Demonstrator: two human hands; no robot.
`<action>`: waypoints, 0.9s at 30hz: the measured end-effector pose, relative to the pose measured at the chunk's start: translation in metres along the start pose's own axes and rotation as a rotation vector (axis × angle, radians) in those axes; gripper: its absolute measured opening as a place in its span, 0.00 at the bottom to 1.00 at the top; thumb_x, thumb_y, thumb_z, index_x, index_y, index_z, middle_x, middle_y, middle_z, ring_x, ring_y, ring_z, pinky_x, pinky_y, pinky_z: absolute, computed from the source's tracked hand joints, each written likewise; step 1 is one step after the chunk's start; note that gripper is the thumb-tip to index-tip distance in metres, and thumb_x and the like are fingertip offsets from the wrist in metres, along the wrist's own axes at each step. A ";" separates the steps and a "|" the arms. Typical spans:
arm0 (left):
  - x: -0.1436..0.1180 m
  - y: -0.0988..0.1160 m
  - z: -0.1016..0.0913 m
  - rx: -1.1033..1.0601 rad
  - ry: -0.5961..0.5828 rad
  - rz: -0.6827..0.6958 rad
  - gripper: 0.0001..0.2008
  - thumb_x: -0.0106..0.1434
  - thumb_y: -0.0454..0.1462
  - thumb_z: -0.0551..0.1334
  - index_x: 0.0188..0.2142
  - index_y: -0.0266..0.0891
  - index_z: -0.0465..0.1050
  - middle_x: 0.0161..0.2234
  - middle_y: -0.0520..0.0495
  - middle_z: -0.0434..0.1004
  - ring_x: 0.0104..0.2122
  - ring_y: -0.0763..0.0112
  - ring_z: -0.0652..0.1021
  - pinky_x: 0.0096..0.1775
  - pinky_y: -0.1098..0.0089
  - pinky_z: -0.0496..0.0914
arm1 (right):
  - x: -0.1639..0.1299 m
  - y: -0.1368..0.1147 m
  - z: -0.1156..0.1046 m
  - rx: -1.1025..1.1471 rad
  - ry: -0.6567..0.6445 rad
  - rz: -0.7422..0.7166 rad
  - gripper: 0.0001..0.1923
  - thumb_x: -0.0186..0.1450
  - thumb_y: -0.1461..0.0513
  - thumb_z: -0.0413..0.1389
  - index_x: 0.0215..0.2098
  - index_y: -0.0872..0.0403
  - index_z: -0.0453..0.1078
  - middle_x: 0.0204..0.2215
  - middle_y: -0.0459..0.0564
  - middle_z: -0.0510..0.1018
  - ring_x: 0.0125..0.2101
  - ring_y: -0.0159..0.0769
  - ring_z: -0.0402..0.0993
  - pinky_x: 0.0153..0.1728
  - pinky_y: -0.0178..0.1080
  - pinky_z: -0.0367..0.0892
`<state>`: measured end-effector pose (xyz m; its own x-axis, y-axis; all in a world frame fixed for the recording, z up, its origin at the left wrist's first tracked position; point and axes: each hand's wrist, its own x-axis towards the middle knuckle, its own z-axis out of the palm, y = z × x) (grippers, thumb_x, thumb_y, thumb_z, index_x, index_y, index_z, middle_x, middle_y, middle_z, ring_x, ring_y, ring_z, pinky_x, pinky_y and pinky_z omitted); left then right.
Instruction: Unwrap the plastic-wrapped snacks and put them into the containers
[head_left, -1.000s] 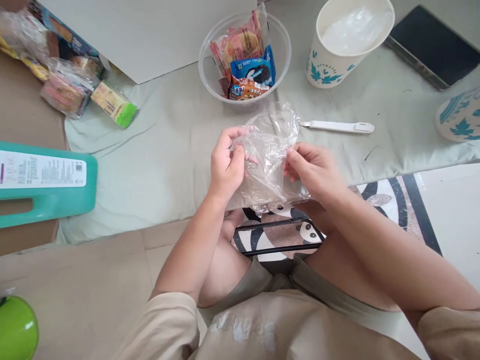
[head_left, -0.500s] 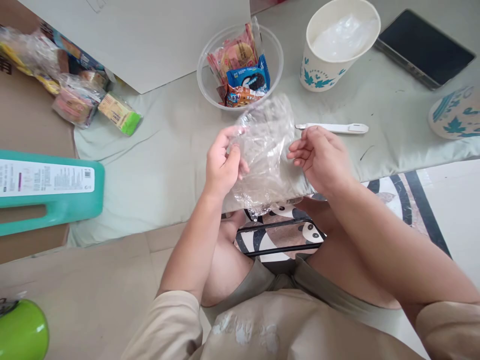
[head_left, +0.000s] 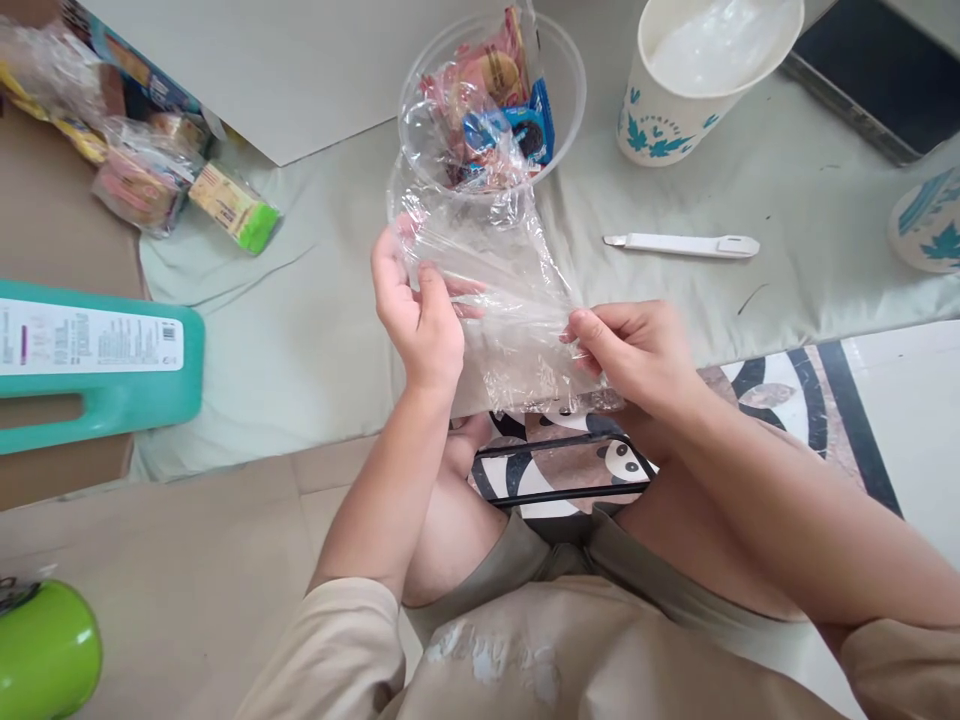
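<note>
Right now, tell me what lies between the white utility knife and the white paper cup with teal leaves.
Head view: only bare pale green cloth separates the white utility knife from the paper cup.

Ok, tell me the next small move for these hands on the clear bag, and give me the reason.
Probably pull the two pinched edges apart to open the mouth. The left hand and right hand each pinch the clear plastic bag, which is stretched between them but looks flattened and crinkled, its layers clinging. The bowl of snack packets sits right behind it.
</note>
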<state>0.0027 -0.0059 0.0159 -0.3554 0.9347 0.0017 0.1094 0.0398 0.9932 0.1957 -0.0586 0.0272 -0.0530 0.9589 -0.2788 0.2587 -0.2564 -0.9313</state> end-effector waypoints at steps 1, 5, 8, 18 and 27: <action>0.001 0.001 -0.001 -0.023 -0.007 -0.021 0.23 0.69 0.42 0.61 0.62 0.56 0.66 0.70 0.51 0.65 0.32 0.76 0.82 0.20 0.76 0.66 | 0.000 0.000 -0.002 0.022 -0.074 0.020 0.29 0.63 0.38 0.60 0.22 0.53 0.77 0.14 0.47 0.73 0.14 0.31 0.65 0.16 0.36 0.58; 0.006 0.000 -0.005 -0.030 -0.091 -0.076 0.21 0.67 0.44 0.63 0.60 0.56 0.69 0.69 0.51 0.67 0.28 0.78 0.80 0.19 0.75 0.64 | 0.007 0.003 -0.012 0.192 -0.192 0.043 0.32 0.62 0.35 0.59 0.22 0.52 0.76 0.17 0.51 0.77 0.18 0.34 0.72 0.19 0.37 0.66; 0.006 -0.003 -0.007 0.015 -0.168 -0.068 0.20 0.67 0.48 0.64 0.57 0.55 0.71 0.67 0.50 0.70 0.29 0.76 0.81 0.19 0.75 0.65 | 0.012 0.004 -0.015 0.339 0.040 0.060 0.22 0.62 0.43 0.65 0.25 0.52 0.74 0.20 0.47 0.76 0.20 0.30 0.71 0.20 0.34 0.64; -0.008 -0.004 -0.003 0.130 -0.367 0.044 0.22 0.69 0.49 0.63 0.61 0.51 0.70 0.68 0.46 0.67 0.40 0.65 0.86 0.23 0.77 0.71 | 0.010 0.005 0.003 0.498 -0.194 0.219 0.28 0.52 0.41 0.72 0.26 0.54 0.71 0.23 0.43 0.73 0.21 0.24 0.67 0.20 0.29 0.61; -0.006 -0.007 -0.004 0.135 -0.391 0.062 0.21 0.71 0.47 0.61 0.61 0.50 0.70 0.70 0.45 0.64 0.46 0.59 0.85 0.28 0.76 0.74 | 0.012 0.005 0.001 0.507 -0.120 0.172 0.27 0.51 0.43 0.74 0.24 0.53 0.69 0.21 0.42 0.71 0.21 0.24 0.64 0.21 0.30 0.60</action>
<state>-0.0001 -0.0131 0.0093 0.0322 0.9994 -0.0090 0.2491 0.0006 0.9685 0.1954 -0.0486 0.0191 -0.1685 0.8848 -0.4345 -0.2221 -0.4636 -0.8578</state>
